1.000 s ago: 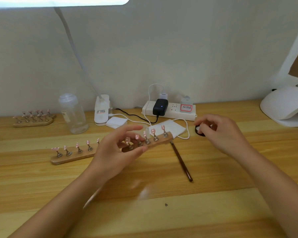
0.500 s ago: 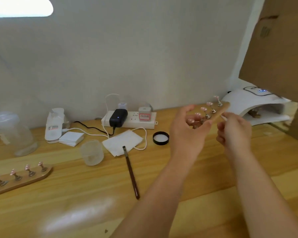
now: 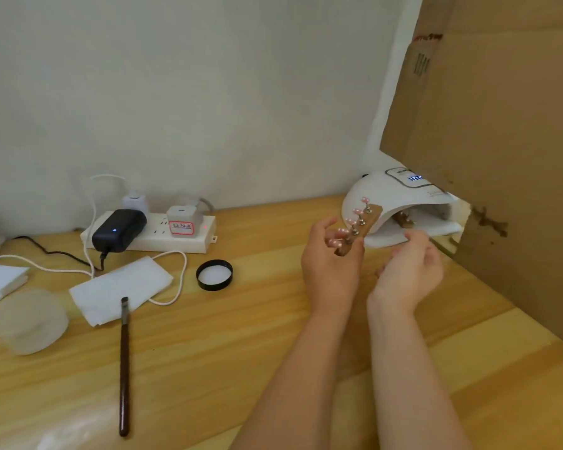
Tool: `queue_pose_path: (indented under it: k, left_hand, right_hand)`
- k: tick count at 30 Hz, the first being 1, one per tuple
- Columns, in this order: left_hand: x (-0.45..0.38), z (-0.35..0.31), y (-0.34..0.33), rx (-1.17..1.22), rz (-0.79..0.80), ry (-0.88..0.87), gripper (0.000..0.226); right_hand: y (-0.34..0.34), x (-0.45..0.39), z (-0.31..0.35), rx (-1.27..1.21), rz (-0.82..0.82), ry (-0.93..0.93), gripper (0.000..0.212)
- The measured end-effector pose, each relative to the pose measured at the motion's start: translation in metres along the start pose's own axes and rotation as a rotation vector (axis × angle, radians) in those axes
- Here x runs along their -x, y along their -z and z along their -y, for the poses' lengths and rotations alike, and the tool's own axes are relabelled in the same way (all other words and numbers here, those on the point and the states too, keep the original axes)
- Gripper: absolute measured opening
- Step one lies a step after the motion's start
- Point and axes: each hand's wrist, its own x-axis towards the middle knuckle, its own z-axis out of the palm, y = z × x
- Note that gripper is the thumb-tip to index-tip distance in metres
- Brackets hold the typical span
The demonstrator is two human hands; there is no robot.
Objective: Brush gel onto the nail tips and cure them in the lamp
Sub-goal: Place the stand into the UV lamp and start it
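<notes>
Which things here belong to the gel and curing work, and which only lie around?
Belong to the job:
wooden strip of nail tips, held by the left hand
curing lamp
brush
right hand, holding nothing

Lying about:
power strip
black adapter
black lid
white pads
cardboard box
</notes>
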Motion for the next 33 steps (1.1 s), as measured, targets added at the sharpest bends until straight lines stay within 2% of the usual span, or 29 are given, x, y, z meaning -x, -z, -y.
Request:
queue_pose_path:
  k: [2, 5, 9, 11, 14, 17, 24, 29, 33]
  left_hand:
    - [-0.002, 0.002, 0.000, -0.039, 0.045, -0.015, 0.044]
    - [-0.007, 0.005, -0.001, -0.049, 0.125, -0.013, 0.043]
    - [-0.010, 0.010, -0.009, -0.093, 0.198, -0.034, 0.041]
    - [-0.012, 0.013, -0.013, -0.106, 0.230, -0.043, 0.040]
    - [-0.015, 0.015, -0.014, -0.131, 0.254, -0.046, 0.039]
    - [-0.017, 0.017, -0.012, -0.137, 0.250, -0.040, 0.039]
    - [-0.020, 0.017, -0.010, -0.127, 0.244, -0.030, 0.039]
    - [-0.019, 0.014, -0.011, -0.108, 0.244, -0.025, 0.040]
    - [-0.017, 0.014, -0.009, -0.117, 0.256, -0.022, 0.040]
  right_hand:
    - [0.001, -0.010, -0.003, 0.077, 0.050, 0.033, 0.018]
    - [0.004, -0.036, 0.003, 0.358, 0.222, 0.110, 0.004]
    - [0.018, -0.094, 0.016, 0.743, 0.327, 0.213, 0.016]
    - [0.023, -0.117, 0.016, 0.918, 0.351, 0.262, 0.029]
    - [0.018, -0.137, 0.009, 1.118, 0.398, 0.248, 0.042]
    - [0.007, -0.147, -0.003, 1.268, 0.465, 0.259, 0.032]
    - [0.000, -0.146, -0.009, 1.305, 0.398, 0.386, 0.027]
    - [0.013, -0.125, -0.004, 1.551, 0.336, 0.324, 0.046]
    - [0.028, -0.118, 0.001, 1.574, 0.255, 0.314, 0.037]
